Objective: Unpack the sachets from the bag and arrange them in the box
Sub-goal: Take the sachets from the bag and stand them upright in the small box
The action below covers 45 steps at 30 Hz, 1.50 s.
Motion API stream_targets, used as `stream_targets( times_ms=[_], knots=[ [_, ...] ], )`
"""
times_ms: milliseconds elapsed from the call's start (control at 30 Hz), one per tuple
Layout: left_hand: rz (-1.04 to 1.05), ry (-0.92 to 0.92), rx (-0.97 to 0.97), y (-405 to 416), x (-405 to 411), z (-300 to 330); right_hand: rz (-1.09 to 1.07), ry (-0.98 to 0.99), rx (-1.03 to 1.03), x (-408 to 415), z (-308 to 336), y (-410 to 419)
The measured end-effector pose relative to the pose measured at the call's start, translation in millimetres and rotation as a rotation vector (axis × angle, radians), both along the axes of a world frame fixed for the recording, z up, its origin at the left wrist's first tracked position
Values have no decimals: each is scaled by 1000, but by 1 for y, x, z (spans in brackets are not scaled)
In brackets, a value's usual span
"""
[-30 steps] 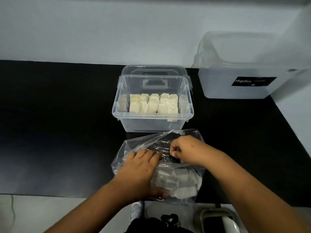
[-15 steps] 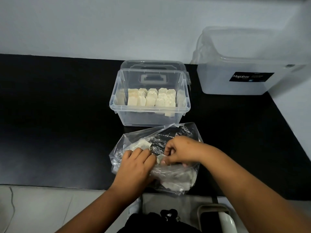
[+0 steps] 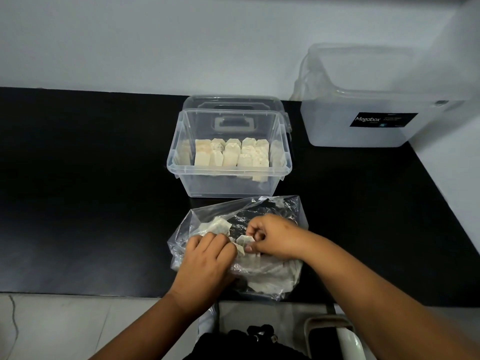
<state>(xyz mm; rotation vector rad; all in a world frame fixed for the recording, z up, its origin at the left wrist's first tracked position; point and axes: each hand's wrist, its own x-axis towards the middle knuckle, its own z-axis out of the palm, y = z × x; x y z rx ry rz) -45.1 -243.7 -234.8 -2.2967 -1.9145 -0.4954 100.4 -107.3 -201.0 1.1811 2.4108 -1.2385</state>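
A clear plastic bag [image 3: 275, 209] lies on the black counter at the near edge, with several pale sachets inside. My left hand [image 3: 205, 258] holds the bag's opening with curled fingers. My right hand [image 3: 272, 235] pinches a pale sachet [image 3: 244, 241] at the bag's mouth. Another sachet [image 3: 218, 224] lies loose just left of it. Behind the bag stands a small clear box [image 3: 179, 165], with rows of upright sachets [image 3: 231, 154] along its far side.
The box's lid [image 3: 233, 102] with a handle leans behind it. A large frosted container [image 3: 363, 105] labelled Megabox stands at the back right by the wall. The black counter [image 3: 91, 190] stretches left. A chair part [image 3: 345, 336] shows below the counter edge.
Both hands have drawn together at the bag's mouth. The right hand has pulled a sachet up out of the plastic, and the bag has crumpled further.
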Motion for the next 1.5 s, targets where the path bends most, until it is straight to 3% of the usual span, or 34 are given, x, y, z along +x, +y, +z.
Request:
stream_targets(
  times_ms=[133,267,500,633,733,1000,1200,1367,1500],
  knots=[
    [-26,-36,-38,1,-2,3,-93,85,-25,6,4,8],
    [-69,-189,-114,1,-5,13,-161,191,-50,17,18,19],
    [116,-723,-177,33,-1,46,-233,404,-172,29,45,30],
    [105,-1141,-435,43,-1,58,-269,503,-192,25,58,25],
    [86,-1325,-467,51,-5,68,-285,552,-187,19,71,30],
    [79,-1425,-340,88,-32,104,-311,609,-84,-5,119,65],
    [145,-1362,-306,106,-56,112,-392,639,90,-21,132,96],
    [202,-1303,-295,130,-86,117,-399,534,211,-39,130,123],
    [210,-1236,-343,150,-104,121,-274,268,327,-52,119,139]
  ],
)
